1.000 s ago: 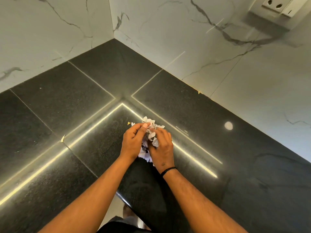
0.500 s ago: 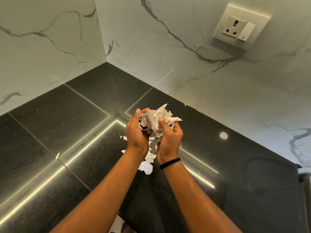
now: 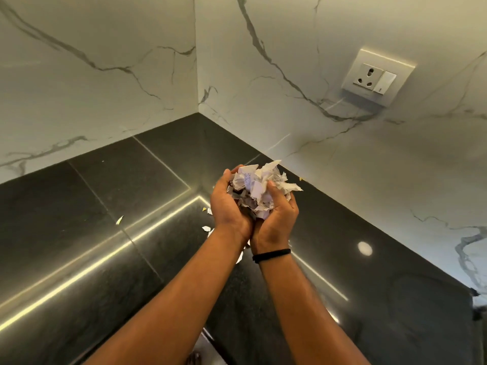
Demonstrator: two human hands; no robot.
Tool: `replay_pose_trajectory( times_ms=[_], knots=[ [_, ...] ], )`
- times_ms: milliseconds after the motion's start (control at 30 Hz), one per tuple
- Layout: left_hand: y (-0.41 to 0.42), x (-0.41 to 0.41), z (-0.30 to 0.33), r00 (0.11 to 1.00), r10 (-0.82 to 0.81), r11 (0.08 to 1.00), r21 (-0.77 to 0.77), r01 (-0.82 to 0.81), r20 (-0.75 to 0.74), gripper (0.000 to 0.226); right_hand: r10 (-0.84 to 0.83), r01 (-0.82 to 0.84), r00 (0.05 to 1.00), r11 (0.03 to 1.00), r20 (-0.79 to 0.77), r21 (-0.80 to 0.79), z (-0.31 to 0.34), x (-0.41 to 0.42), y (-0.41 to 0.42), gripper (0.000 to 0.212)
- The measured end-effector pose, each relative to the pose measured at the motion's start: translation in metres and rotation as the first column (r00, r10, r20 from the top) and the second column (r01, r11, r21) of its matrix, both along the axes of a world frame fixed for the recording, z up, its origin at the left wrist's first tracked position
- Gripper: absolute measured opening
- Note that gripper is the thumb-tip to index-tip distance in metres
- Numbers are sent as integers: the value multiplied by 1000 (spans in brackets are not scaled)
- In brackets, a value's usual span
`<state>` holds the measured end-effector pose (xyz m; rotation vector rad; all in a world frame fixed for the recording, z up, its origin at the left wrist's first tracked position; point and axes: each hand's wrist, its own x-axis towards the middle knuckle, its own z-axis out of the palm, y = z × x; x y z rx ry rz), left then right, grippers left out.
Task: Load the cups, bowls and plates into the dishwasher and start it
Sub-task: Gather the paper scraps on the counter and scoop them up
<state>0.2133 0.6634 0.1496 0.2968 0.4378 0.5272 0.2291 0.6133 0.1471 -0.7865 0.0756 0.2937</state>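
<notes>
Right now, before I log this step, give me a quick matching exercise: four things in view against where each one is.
Things:
1. crumpled paper
2. black band
3. wall socket
4. loose scraps

Places:
A. on the marble wall
B. cupped in both hands
C. on the black counter
D. round the right wrist

Pairs: 1-B, 2-D, 3-A, 4-C
</notes>
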Motion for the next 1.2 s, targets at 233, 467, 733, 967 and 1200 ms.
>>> replay_pose_trajectory(
  times_ms=[233,467,733,967,1200],
  knots=[
    [30,-64,2,972,232,971,-67,-229,41,26,237,-238,971,968,29,77,5,-60,29,26],
    [69,-166,18,877,480,877,2,-480,11,28,422,-422,906,903,18,74,14,-148,80,45],
    [88,-311,9,763,644,765,40,-643,-52,30,643,-640,766,764,-18,79,0,-279,110,38],
    [83,-444,-20,726,681,728,-13,-685,-94,29,711,-709,700,703,-60,50,-29,-406,108,41],
    [55,-560,-84,656,725,662,-49,-748,-211,33,748,-758,644,652,-158,-3,-100,-519,84,45]
  ],
)
